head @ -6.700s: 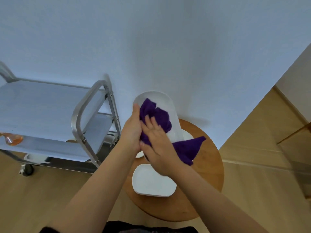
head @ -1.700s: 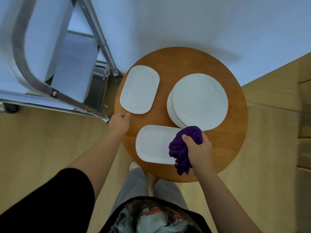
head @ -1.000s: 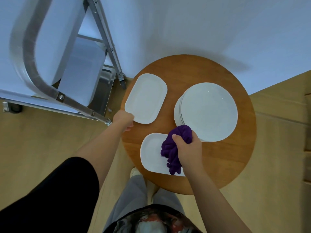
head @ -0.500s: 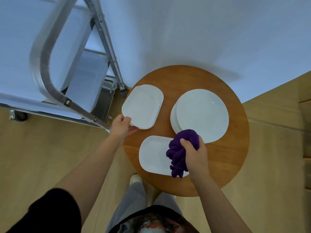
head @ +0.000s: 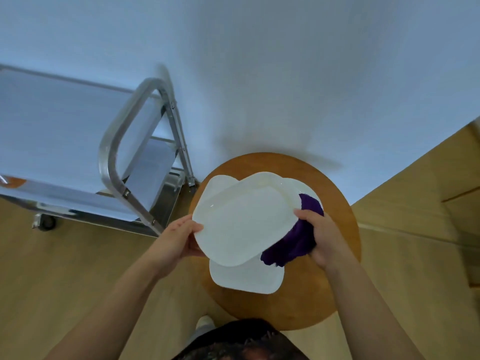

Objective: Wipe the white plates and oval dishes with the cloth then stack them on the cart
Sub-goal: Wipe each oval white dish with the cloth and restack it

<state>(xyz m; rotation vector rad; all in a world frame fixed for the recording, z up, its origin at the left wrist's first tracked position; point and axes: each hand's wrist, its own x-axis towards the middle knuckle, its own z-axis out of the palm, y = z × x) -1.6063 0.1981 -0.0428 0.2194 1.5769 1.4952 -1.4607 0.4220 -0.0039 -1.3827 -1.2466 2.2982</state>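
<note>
Dish [head: 241, 224] is lifted above the round table [head: 337, 281], my left hand [head: 179, 239] pinching its left edge while my right hand [head: 324, 237] clutches the purple cloth [head: 293, 242] against its right edge. Another dish [head: 246, 278] lies on the table beneath, plates [head: 301, 187] behind; I see the cart [head: 114, 157] at far left.

Round wooden bench [head: 306, 302] by the wall.
An oval dish [head: 246, 278] lies near its front edge; a plate stack [head: 302, 187] toward the back.
</note>
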